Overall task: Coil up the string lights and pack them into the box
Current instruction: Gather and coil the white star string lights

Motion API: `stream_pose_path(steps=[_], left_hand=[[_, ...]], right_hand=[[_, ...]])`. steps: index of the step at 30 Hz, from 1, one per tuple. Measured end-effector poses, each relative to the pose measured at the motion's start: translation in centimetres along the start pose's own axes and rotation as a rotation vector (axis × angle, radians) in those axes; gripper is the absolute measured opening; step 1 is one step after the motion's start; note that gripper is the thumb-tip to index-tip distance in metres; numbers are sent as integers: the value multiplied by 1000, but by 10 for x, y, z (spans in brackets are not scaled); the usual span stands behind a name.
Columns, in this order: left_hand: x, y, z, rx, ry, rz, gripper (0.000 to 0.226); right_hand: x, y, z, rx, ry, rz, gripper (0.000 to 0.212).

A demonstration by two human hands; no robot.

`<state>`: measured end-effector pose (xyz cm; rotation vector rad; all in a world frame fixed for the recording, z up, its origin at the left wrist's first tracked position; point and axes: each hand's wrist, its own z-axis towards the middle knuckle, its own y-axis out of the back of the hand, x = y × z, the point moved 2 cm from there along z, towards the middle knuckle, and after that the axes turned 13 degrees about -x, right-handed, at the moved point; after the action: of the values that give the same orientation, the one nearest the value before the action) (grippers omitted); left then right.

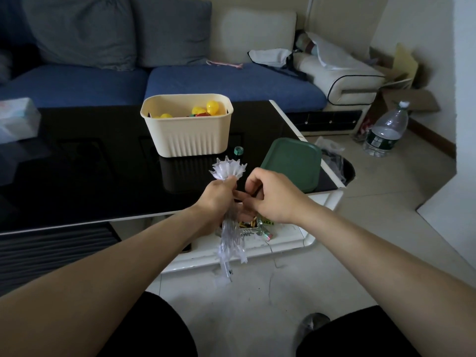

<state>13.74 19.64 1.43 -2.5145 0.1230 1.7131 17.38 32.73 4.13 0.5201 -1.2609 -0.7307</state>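
Clear white string lights (228,169), ribbed cream box (187,126), dark green lid (292,164), glossy black table (90,163).

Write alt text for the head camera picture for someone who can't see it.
A person's left hand grips a bundle of clear string lights while the right hand pinches near it, above a black table. Behind stand an open cream box holding yellow toys and a green lid.

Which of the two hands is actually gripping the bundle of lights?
The left hand: its fingers wrap the string lights. The right hand beside it only pinches something thin.
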Motion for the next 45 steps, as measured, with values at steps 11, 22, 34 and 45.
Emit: stream_pose_path(steps=[11,22,34,45], left_hand=[[4,4,2,-1,4,272,31],[-2,19,6,-84,39,-60,25],[2,8,-7,44,9,23,37],[5,-1,-7,89,-115,41,44]], right_hand=[[1,1,-4,295,-334,379,21],[-25,13,-9,566,-441,834,35],[-16,4,-2,61,-404,804,17],[-14,-9,5,-312,-354,512,12]])
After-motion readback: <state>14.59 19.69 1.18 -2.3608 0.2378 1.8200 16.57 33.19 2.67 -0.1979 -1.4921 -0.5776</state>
